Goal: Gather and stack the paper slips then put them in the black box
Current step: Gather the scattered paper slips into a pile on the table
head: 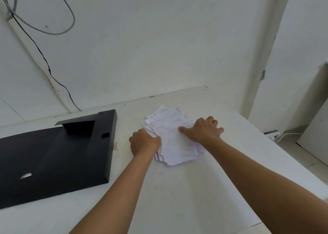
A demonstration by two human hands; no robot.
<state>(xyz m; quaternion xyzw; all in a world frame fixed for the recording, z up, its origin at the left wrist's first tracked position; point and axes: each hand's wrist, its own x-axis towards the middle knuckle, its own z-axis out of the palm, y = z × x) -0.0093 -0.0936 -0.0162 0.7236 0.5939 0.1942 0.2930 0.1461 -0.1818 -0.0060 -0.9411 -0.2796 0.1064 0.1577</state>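
Observation:
A loose, fanned pile of white paper slips (174,145) with faint printed lines lies on the white table (186,189), right of centre. My left hand (143,141) presses against the pile's left edge, fingers curled at the slips. My right hand (204,130) rests on top of the pile's right side, thumb pointing left across the top slip. The black box (53,159) lies flat and open at the left of the table, one flap raised at its far end.
A white wall stands just behind the table, with a black cable (44,60) and a grey cable (67,21) running down it. A white power strip (274,136) lies on the floor past the table's right edge.

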